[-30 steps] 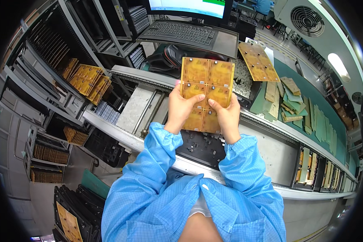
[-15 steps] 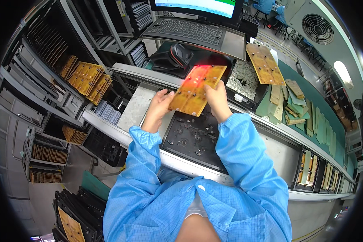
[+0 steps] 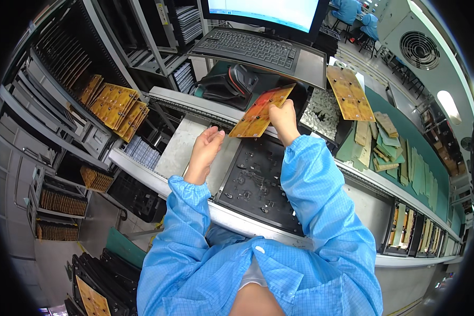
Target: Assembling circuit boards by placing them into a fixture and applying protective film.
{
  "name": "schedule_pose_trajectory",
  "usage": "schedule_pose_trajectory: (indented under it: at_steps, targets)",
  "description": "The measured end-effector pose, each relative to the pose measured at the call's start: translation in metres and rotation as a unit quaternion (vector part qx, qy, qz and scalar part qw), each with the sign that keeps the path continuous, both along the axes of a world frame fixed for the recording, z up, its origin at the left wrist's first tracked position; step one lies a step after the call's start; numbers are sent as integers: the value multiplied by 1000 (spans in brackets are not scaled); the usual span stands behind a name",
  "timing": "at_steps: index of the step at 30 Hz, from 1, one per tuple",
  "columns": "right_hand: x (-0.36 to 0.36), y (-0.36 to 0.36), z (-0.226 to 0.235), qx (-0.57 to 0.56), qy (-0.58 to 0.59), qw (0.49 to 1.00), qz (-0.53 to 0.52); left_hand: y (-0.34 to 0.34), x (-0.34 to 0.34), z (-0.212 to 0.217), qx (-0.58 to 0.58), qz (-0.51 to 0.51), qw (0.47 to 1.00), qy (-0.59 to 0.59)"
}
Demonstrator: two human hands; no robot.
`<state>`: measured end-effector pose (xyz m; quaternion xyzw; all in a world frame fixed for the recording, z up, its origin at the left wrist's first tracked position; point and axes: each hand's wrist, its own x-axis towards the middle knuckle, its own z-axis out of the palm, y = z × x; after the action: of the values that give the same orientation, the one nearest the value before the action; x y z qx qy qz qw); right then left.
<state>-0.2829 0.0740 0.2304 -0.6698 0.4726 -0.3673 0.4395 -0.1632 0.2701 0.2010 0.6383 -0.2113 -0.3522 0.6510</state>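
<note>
A yellow circuit board panel (image 3: 254, 119) with small black parts is tilted in front of the scanner, its far half tinged red. My right hand (image 3: 284, 122) grips its right edge, thumb on top. Just off the panel's left corner, my left hand (image 3: 204, 151) is open and holds nothing, its fingers pointing up. A black handheld scanner (image 3: 238, 83) with orange trim rests in its stand beyond the panel. Below both hands lies a black fixture tray (image 3: 255, 184) with shaped recesses and small fittings, on the conveyor rails.
A keyboard (image 3: 253, 48) and monitor (image 3: 266, 13) stand ahead. At right are a bin of small white pieces (image 3: 321, 108), another yellow panel (image 3: 350, 92) and loose board strips (image 3: 387, 142) on a green mat. Racked yellow panels (image 3: 113, 105) are at left.
My left hand has come off the panel, which now tilts more steeply in my right hand. The red glow is weaker, and the green patch on the monitor is gone.
</note>
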Motion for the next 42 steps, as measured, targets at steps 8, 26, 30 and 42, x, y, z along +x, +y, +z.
schedule_pose_trajectory:
  at_steps: [8,26,30,42]
  targets:
    - [-93,86,31,104,-162,956,222,4,-32,18,-109,-113,987,-19]
    - [-132,95,24,-19,-344,938,22,-51,-144,59,-314,32,945,-90]
    - [-139,89,21,-161,-311,932,-88,-69,-165,60,-277,85,916,-278]
    - [-312,88,9,-154,-292,916,-227,-128,-115,30,-85,-493,613,-611]
